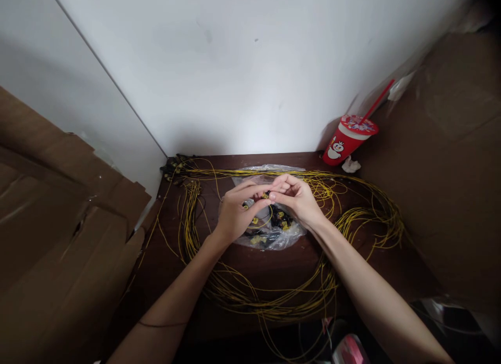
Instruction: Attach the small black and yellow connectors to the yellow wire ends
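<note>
My left hand [234, 213] and my right hand [298, 198] meet fingertip to fingertip above a clear plastic bag [274, 237] of small black and yellow parts. Between the fingertips sits a small black and yellow connector [266, 195], pinched by both hands. Thin yellow cables [352, 218] lie in large loops all over the dark wooden table [274, 267] around the bag. A bundle of cable ends with dark connectors [176, 168] lies at the table's far left corner.
A red paper cup [348, 139] with a red straw stands at the far right corner against the white wall, a crumpled white scrap [351, 165] beside it. Brown cardboard [58, 223] flanks the table on the left and right.
</note>
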`<action>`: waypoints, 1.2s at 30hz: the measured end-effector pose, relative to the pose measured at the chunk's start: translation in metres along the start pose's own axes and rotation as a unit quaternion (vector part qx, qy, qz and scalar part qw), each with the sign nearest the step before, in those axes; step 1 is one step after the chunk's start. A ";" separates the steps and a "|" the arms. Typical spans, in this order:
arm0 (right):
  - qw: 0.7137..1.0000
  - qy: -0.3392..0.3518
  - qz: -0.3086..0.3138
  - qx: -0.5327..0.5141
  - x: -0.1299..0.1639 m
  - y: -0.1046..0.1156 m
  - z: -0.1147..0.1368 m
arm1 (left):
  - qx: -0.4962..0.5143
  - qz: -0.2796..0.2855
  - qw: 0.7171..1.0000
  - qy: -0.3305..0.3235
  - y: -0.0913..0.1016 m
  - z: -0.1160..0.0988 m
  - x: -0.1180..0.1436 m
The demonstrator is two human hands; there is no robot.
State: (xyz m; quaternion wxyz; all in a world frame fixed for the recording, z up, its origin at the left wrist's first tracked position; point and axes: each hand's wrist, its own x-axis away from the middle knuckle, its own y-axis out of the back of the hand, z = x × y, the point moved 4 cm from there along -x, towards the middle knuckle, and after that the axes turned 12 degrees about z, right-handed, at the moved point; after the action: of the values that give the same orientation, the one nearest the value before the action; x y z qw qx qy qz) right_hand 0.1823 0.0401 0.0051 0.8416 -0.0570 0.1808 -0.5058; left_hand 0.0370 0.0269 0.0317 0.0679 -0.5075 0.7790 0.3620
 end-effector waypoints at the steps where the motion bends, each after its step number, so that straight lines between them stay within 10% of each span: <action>1: 1.000 -0.005 0.005 -0.012 0.000 0.000 -0.001 | -0.007 0.009 1.000 -0.001 0.000 -0.001 0.000; 12: 0.988 -0.078 0.078 0.111 0.001 -0.014 0.000 | 0.121 -0.083 0.986 0.080 0.007 0.013 0.001; 18: 0.986 -0.109 0.128 -0.004 0.003 -0.023 -0.004 | 0.439 -0.132 0.876 0.151 0.012 0.024 0.000; 26: 0.981 -0.083 0.119 -0.130 -0.007 -0.033 -0.005 | 0.602 -0.164 0.765 0.160 0.022 0.025 -0.001; 36: 0.977 -0.029 0.161 -0.136 -0.085 -0.041 0.063 | 0.178 -0.286 0.938 0.078 0.055 0.016 0.008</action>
State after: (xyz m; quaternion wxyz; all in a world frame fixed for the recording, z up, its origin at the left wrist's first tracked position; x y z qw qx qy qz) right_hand 0.1349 0.0890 0.0961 0.9010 -0.1559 0.2304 -0.3329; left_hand -0.0175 0.0431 0.0441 0.1968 -0.7149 0.6558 0.1418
